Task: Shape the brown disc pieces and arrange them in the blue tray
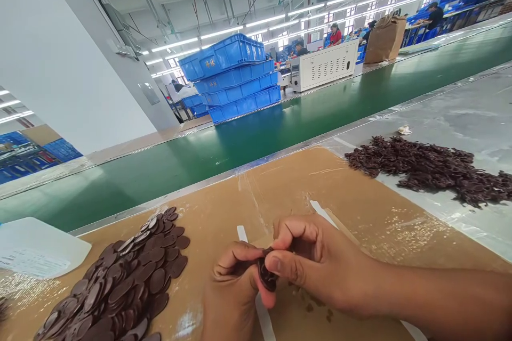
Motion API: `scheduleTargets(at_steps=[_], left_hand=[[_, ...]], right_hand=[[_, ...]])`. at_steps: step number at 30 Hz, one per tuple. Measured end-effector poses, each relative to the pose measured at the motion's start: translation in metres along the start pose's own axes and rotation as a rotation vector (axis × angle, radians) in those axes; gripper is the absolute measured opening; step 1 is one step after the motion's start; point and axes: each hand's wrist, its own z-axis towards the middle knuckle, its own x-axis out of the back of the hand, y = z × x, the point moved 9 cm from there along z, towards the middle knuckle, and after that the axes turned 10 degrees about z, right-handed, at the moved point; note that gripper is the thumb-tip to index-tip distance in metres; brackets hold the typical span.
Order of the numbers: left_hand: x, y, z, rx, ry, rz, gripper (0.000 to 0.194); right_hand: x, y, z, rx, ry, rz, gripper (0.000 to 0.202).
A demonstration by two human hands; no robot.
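Note:
Between my hands is a small dark brown piece (267, 276), glossy and partly covered by fingers, so its exact kind does not show. My left hand (236, 282) pinches it from the left and below, thumb and fingers closed. From the right, my right hand (320, 264) grips its upper side between thumb and forefinger. A heap of flat dark brown oval pieces (132, 282) lies left of my hands. Farther off at the right rests a pile of thin, twisted dark brown pieces (428, 168).
Brown sheeting (280, 186) with white tape strips covers the bench. A translucent plastic jug (40, 248) lies at the left. Beyond runs a green conveyor belt (172, 165), with stacked blue crates (240, 85), a white machine (326, 66) and a brown paper bag (384, 40) behind. Several people work farther back.

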Motion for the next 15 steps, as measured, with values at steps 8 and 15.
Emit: scheduleTargets(at_steps=[8, 15], left_hand=[[-0.0012, 0.0050, -0.0006, -0.034, 0.015, -0.034, 0.024], [-0.0002, 0.0090, -0.0019, -0.084, 0.022, -0.039, 0.023]], right_hand=[[0.0009, -0.0006, -0.0006, -0.006, 0.002, 0.002, 0.027], [-0.0003, -0.0022, -0.0022, 0.003, 0.001, -0.020, 0.024]])
